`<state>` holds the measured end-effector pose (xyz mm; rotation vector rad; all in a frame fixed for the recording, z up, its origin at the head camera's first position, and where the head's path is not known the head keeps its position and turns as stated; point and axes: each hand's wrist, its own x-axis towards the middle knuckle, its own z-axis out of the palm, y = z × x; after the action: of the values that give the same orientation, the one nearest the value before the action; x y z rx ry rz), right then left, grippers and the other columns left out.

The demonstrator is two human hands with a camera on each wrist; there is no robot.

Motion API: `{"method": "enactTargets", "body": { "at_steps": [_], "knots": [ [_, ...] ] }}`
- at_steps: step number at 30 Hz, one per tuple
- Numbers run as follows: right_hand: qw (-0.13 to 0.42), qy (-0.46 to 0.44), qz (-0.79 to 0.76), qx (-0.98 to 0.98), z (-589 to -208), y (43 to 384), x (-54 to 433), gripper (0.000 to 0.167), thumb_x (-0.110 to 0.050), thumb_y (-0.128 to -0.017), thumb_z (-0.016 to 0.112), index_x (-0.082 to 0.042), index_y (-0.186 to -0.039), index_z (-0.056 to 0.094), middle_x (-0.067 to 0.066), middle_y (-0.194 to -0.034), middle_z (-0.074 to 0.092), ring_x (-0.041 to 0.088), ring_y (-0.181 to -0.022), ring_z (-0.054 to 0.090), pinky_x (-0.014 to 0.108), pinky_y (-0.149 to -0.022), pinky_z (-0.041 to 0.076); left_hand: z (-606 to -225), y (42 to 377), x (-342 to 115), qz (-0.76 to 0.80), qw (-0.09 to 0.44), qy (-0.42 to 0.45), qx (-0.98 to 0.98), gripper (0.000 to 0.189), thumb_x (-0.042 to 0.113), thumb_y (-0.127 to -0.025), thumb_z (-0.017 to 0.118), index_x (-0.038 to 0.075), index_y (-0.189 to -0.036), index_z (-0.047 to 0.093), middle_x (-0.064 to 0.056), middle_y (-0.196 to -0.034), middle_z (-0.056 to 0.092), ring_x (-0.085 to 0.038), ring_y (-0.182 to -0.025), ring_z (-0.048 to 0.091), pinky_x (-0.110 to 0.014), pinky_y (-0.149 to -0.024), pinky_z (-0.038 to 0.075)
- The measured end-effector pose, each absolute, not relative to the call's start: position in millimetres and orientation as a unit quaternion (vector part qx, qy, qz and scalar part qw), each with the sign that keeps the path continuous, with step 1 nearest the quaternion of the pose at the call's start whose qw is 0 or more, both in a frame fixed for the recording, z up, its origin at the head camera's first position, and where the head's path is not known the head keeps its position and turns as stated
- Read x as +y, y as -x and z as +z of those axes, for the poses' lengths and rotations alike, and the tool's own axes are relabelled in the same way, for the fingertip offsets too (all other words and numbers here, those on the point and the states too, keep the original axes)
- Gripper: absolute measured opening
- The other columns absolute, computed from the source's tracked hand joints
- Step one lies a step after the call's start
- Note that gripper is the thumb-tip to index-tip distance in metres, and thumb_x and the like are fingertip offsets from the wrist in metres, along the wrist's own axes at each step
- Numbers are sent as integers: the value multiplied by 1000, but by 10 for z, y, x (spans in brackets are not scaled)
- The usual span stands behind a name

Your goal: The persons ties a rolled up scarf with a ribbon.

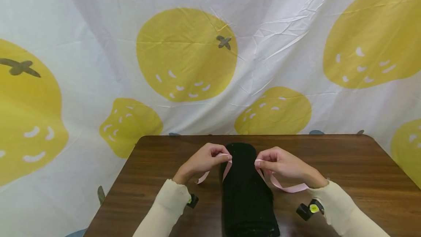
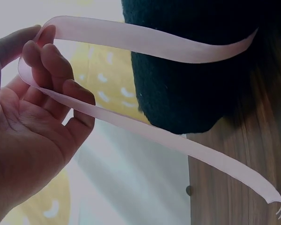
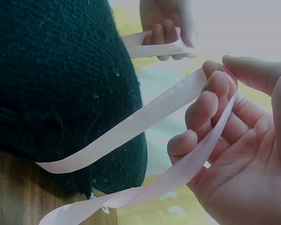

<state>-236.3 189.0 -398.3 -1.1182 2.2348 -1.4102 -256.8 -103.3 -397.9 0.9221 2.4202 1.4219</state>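
Observation:
A rolled black knit cloth (image 1: 248,196) lies lengthwise on the table, its far end toward the back edge. One pink ribbon (image 2: 131,40) comes up along both sides of the roll. My left hand (image 1: 205,159) pinches it between thumb and fingers at the roll's left side, and a frayed tail hangs down from that hand. At the right side, my right hand (image 1: 283,163) pinches the other part of the ribbon (image 3: 131,129), whose tail loops down toward the table. Where the ribbon passes under the roll is hidden.
The brown wooden table (image 1: 348,164) has rounded back corners. Right behind it hangs a white cloth (image 1: 276,6) printed with yellow fruit. Small black wrist cameras (image 1: 305,211) sit at the cuffs of cream sleeves (image 1: 167,200).

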Motion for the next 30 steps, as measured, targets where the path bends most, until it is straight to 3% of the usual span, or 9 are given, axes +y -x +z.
{"method": "enactTargets", "body": {
  "at_steps": [4,7,15,19,25,30],
  "knots": [
    [138,387,-490,769,-3982,2375,1864,27,-19,-104,52,-1,-88,66,23,-68,55,21,-59,51,36,-55,45,-3986,2579,-990,491,109,-314,805,13,23,-96,66,13,-93,74,-15,-86,63,-7,-71,50,-24,-65,43],
    [138,394,-495,762,-3982,2383,1840,26,-17,-104,52,0,-89,65,24,-70,55,21,-60,53,36,-56,47,-3991,2580,-943,494,114,-321,800,14,22,-96,65,11,-94,74,-17,-89,65,-7,-72,52,-23,-66,44],
    [138,389,-507,757,-3982,2383,1765,24,-15,-104,51,2,-90,63,19,-67,52,33,-61,50,36,-57,46,-4004,2573,-821,490,112,-349,791,12,19,-96,65,10,-94,73,-2,-88,68,-7,-74,56,-21,-72,49],
    [140,373,-507,764,-3993,2390,1745,26,-17,-104,52,2,-90,63,20,-67,51,36,-61,49,36,-57,46,-4022,2566,-780,500,120,-352,782,12,18,-96,65,8,-93,72,-2,-86,68,-8,-74,59,-22,-73,51],
    [167,325,-549,752,-4020,2376,1698,27,-20,-103,54,4,-96,64,15,-67,50,27,-59,49,29,-55,47,-4060,2530,-732,535,148,-328,764,12,19,-94,69,8,-89,72,-4,-84,69,-15,-76,64,-29,-74,56],
    [166,292,-560,757,-4037,2342,1636,26,-21,-102,55,3,-100,64,10,-69,49,19,-58,47,25,-52,43,-4115,2518,-700,554,146,-309,759,12,17,-88,76,6,-84,71,-8,-81,71,-13,-73,65,-25,-71,54]
  ]
}}
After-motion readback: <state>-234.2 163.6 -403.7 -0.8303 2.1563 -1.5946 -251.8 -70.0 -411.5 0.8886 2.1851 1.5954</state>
